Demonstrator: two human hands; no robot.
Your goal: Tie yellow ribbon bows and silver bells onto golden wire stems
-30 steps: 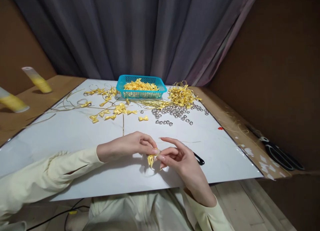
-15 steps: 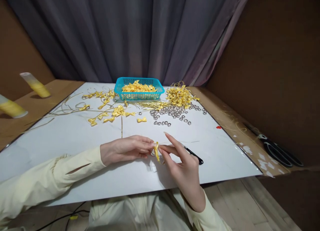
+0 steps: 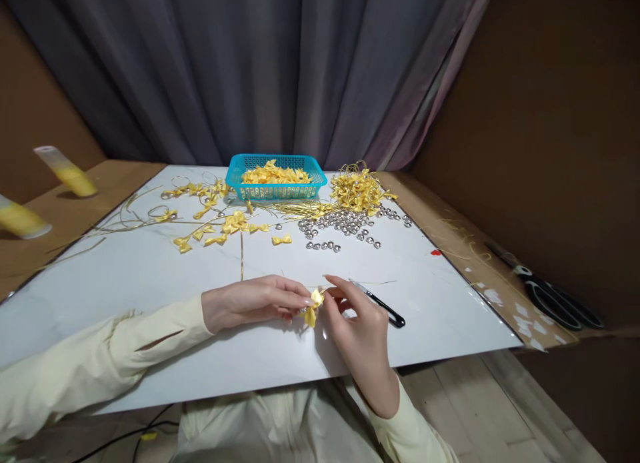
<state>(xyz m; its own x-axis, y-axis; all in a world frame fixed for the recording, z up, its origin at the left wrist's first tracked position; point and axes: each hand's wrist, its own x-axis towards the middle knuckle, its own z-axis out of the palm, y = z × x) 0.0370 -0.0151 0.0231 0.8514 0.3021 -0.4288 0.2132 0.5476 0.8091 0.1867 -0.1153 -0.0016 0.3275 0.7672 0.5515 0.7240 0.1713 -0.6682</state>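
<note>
Between my hands, low over the white tabletop (image 3: pixel 190 356), is a small yellow ribbon bow (image 3: pixel 312 311). My left hand (image 3: pixel 263 299) pinches it from the left between thumb and fingers. My right hand (image 3: pixel 357 329) is closed on the bow's right side, its fingertips pinching a thin gold cord (image 3: pixel 323 291) that is only partly visible. A black-handled pen-like tool (image 3: pixel 390 311) lies just beyond my right hand, with a thin wire near its tip. Whether the silver bead is still at the bow is hard to see behind my left fingers.
A blue basket (image 3: pixel 277 191) of yellow bows stands at the back. Silver beads (image 3: pixel 345 221), a pile of corded bows (image 3: pixel 360 191) and loose bows (image 3: pixel 235 223) lie in front. Black scissors (image 3: pixel 550 296) rest at the right; yellow spools (image 3: pixel 73 176) stand at the left.
The bow has turned from edge-on to face me more. My right hand has shifted slightly left, its index finger now more bent, uncovering more of the black tool.
</note>
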